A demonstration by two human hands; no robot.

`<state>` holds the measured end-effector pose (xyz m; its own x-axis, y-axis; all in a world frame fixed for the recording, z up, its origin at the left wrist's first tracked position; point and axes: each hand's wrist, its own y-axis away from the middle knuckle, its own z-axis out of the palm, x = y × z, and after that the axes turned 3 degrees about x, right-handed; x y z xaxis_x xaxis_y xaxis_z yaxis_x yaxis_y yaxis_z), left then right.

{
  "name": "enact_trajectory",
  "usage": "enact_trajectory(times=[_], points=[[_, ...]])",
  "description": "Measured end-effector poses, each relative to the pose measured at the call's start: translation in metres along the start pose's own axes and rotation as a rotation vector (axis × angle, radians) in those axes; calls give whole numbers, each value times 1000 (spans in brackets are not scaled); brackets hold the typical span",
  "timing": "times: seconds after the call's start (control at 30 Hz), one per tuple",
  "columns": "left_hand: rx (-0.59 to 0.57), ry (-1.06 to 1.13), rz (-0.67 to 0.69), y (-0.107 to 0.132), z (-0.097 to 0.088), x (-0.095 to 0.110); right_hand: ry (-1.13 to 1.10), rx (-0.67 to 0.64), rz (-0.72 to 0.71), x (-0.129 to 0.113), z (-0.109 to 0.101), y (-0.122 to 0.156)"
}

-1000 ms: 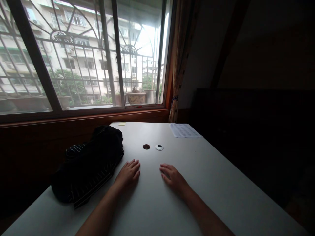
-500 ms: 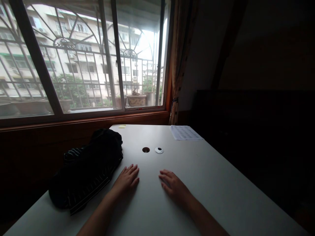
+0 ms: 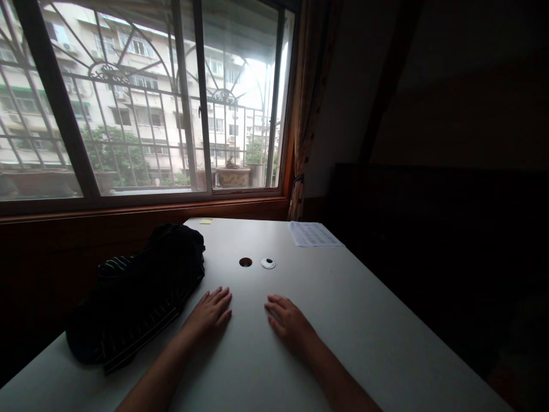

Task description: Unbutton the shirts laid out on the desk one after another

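Observation:
Palm down on the white table point(image 3: 343, 320), my left hand point(image 3: 209, 312) lies with its fingers stretched out, holding nothing. To its left is a dark bundle of cloth point(image 3: 146, 297) with thin pale stripes, close to the wrist but apart from it. My right hand point(image 3: 290, 321) also rests on the tabletop, fingers loosely spread, with nothing in it. Beyond the hands a round hole point(image 3: 246, 262) opens in the tabletop. Just right of that hole lies a white round cover point(image 3: 266, 264) with a dark opening in it.
Printed paper sheets point(image 3: 315, 234) lie at the far right corner of the table. A small yellow note point(image 3: 206, 221) sits at the far left edge. Behind the table are a barred window point(image 3: 141, 114) and a tied curtain point(image 3: 300, 143). The right side of the room is dark.
The whole view has shifted slightly, so the table, the cloth and both hands appear a little farther left. On the table the hands have stayed in place.

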<state>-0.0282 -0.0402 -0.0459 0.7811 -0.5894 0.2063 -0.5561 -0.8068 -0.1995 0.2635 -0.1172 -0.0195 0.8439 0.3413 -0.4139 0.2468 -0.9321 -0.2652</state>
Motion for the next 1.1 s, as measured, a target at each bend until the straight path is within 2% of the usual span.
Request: enact_trajectory(times=[0.13,0.3,0.7,0.9,1.1], points=[[22,-16,-27,-8,-4,4,123,-39,91,-9,4,-5],[18,-1,-31,-16,-2,0,131,-101,128,-9,4,-8],[38,30,61,-12,12,-20,-3,-92,31,6,-6,-7],[59,52,91,-3,11,-18,-36,-101,16,9,-7,-6],[22,48,83,-3,6,-15,-38,-91,3,13,-6,-4]])
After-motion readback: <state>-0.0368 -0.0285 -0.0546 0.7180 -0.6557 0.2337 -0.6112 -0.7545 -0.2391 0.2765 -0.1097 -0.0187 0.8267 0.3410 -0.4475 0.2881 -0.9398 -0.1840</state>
